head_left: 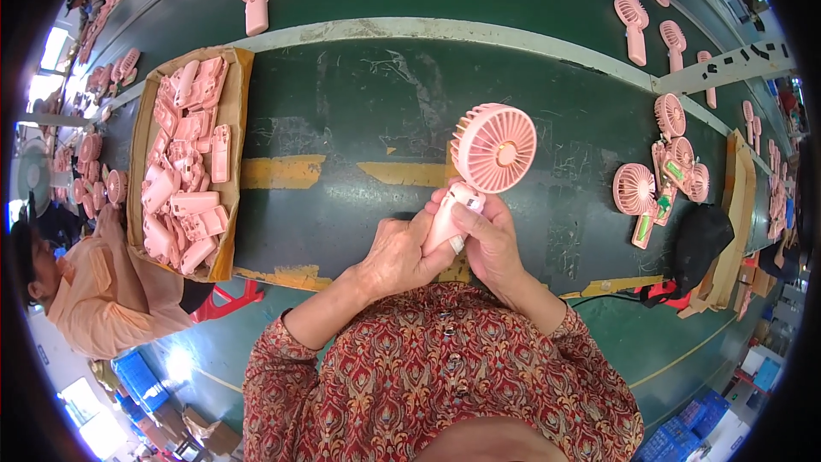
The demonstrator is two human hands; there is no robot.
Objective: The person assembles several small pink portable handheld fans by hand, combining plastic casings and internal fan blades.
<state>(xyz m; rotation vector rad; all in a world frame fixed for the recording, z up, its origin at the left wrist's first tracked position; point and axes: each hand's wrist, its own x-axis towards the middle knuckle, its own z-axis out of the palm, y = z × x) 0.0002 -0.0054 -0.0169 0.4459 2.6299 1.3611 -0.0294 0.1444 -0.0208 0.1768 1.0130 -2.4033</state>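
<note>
A pink handheld fan (pixel 494 151) is held above the green workbench, its round caged head up and its handle slanting down to the left. My left hand (pixel 400 255) is closed around the lower left side of the handle. My right hand (pixel 490 248) grips the handle from the right, thumb pressed near its top by a small pale piece. A light band circles one finger near the handle's base. The fingers hide much of the handle. To the right lie several fans (pixel 635 190), some with opened handles showing green boards.
A cardboard box (pixel 243 103) of pink handle shells (pixel 195 154) stands at the left. Past a pale rail (pixel 385 30), finished-looking fans (pixel 633 26) lie on a green belt. A black bag (pixel 703 239) is at the right edge. A co-worker (pixel 120 291) sits at far left.
</note>
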